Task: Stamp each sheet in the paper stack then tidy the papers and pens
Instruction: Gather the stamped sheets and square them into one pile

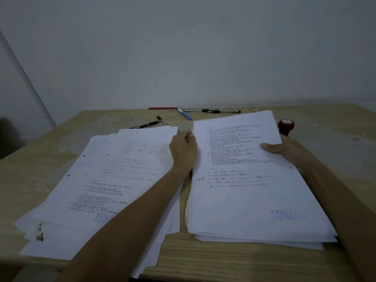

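Pale wall backs a light wooden surface [234, 261], dimly lit. Two piles of white printed sheets lie on it. The loose, fanned pile of white printed sheets [105, 180] sits toward the left edge, its top page showing a purple stamp mark near the near edge. The squarer stack of white printed sheets [250, 200] lies toward the right edge, its top sheet also stamped purple at the near right corner. The long axis of both piles runs from the near edge to the far edge, the left one slanted a little.

The left hand [184, 150] grips the far left edge of the right stack's top sheet. The right hand [284, 148] holds the far right edge, thumb on top of the paper. The red round-handled stamp [285, 126] stands just behind the right hand, apparently touching the stack's far right corner.

Several pens [195, 112] lie scattered along the far edge, mostly parallel to it; a black marker [145, 125] lies just beyond the left pile.

Risks, as I judge them: lifting could drag more than one sheet, leaving one unstamped; the already ragged left pile could slide off the near left corner; a sweeping sheet could knock the stamp.
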